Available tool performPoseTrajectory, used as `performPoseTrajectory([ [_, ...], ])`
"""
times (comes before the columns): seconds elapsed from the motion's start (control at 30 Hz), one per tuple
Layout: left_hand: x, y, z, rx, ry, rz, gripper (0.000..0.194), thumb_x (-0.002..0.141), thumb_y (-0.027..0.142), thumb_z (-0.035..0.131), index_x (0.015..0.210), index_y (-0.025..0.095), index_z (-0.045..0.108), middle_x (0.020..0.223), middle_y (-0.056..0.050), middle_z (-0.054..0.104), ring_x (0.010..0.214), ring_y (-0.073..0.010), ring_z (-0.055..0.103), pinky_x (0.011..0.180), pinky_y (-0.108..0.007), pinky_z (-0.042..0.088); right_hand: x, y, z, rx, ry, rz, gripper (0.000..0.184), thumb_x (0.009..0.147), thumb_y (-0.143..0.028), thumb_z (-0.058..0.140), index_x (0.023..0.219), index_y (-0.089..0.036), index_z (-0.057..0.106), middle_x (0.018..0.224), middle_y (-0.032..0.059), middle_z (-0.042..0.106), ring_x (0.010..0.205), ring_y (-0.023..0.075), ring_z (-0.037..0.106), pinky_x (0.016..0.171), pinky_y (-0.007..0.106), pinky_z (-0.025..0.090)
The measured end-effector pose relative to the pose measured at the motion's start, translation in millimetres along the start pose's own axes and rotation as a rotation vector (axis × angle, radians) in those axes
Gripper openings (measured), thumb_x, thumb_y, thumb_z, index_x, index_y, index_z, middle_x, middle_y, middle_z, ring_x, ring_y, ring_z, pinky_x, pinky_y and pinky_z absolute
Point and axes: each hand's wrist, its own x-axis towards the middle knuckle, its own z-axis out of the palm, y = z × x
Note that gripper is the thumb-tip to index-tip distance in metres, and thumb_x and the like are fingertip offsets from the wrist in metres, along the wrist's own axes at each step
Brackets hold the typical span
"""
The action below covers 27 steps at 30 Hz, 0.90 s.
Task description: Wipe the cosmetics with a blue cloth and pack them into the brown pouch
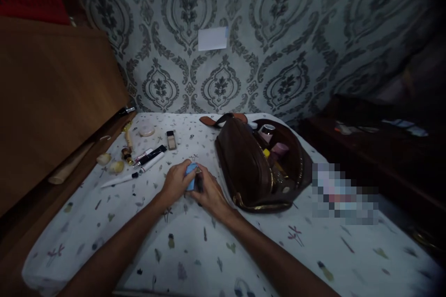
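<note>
Between my two hands is a small light-blue item [191,177], partly covered by fingers, so its kind is unclear. My left hand [176,181] is closed around its left side. My right hand [211,195] is closed at its right side, with fingers around a small dark part that I cannot make out. Just to the right stands a brown makeup bag [244,162], unzipped, with several cosmetics inside. Among them are a silver-capped jar [267,131] and a pink item [279,149]. Beyond my left hand sits a foundation bottle [171,140] with a black cap.
At left lie several slim tubes and pens [149,157], a white pointed stick [120,179], a round compact [147,130] and two yellowish sponges [116,167]. A wooden board [52,102] borders the left side. The patterned wall [219,79] closes the back; dark furniture [376,158] stands right.
</note>
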Motion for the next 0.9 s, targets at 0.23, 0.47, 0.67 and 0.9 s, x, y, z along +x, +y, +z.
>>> performPoseTrajectory([
  [0.23,2,5,-4.7,-0.206,0.011,-0.04,0.025,0.088,0.039,0.05,0.07,0.022,0.048,0.058,0.005,0.048,0.055,-0.0134,0.046,0.056,-0.024,0.033,-3,-3,-3,0.008,-0.003,0.015,0.082,0.069,-0.023,0.079,0.141,-0.024,0.039,0.114,0.0084,0.064,0.107,0.028,0.059,0.094,0.043,0.046],
  [0.47,4,5,-5.7,-0.225,0.028,-0.076,0.026,0.086,0.04,0.051,0.068,0.022,0.046,0.056,0.006,0.046,0.053,-0.0133,0.044,0.054,-0.024,0.032,-4,-1,-6,0.044,-0.038,-0.012,0.085,0.071,-0.03,0.082,0.143,-0.022,0.037,0.103,0.0061,0.066,0.099,0.0252,0.061,0.089,0.039,0.047],
  [0.67,4,5,-6.5,-0.213,0.025,-0.087,0.028,0.086,0.041,0.051,0.067,0.022,0.045,0.055,0.006,0.044,0.054,-0.013,0.042,0.055,-0.025,0.032,-4,0,-7,0.084,-0.059,-0.002,0.085,0.073,-0.038,0.081,0.144,-0.022,0.037,0.095,0.0024,0.066,0.091,0.0219,0.061,0.086,0.037,0.046],
  [0.9,2,7,-9.2,-0.223,0.085,-0.095,0.031,0.086,0.043,0.053,0.067,0.022,0.043,0.053,0.007,0.04,0.053,-0.0121,0.04,0.054,-0.024,0.031,-5,-8,-13,0.217,-0.068,0.04,0.076,0.075,-0.04,0.078,0.139,-0.02,0.043,0.084,-0.0022,0.063,0.072,0.0155,0.056,0.07,0.029,0.044],
])
